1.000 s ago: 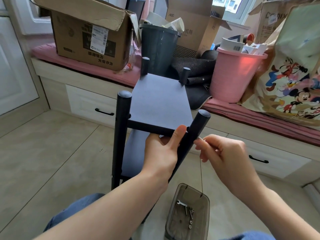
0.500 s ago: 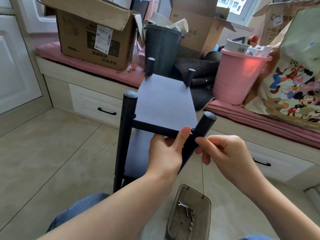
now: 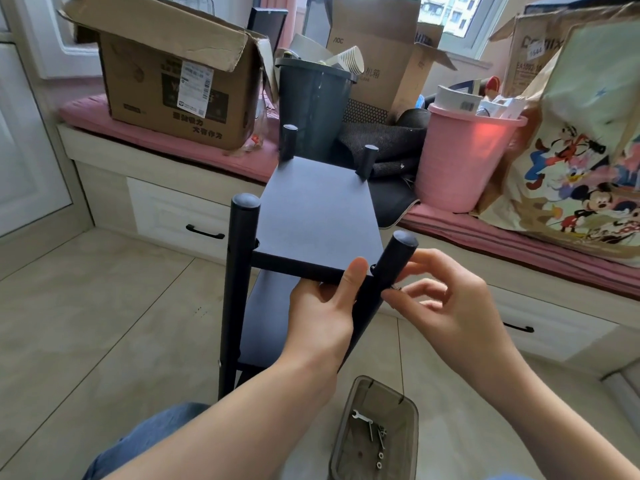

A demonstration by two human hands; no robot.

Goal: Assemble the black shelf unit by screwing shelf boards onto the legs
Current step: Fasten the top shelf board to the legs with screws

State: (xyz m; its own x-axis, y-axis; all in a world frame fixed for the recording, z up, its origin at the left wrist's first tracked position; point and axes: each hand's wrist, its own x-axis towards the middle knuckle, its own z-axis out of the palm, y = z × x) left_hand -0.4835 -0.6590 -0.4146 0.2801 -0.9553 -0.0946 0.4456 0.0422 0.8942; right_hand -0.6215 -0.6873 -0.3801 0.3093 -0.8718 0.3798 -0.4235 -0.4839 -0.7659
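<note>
Right hand (image 3: 446, 306) has opened off the near-right leg (image 3: 388, 271), thumb and forefinger now pinching a small screw there, left hand (image 3: 325, 306) gripping the top shelf board (image 3: 318, 216); I'd say fastening is underway.

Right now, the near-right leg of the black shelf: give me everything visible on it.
The near-right leg is a round matte black post with a domed cap, metal by its look. It leans, top tilted right, beside the corner of the upper shelf board. The left hand grips board edge and leg there, thumb up along the joint. The right hand pinches something small and metallic against its outer side. Its lower part is hidden behind the left hand.
</note>
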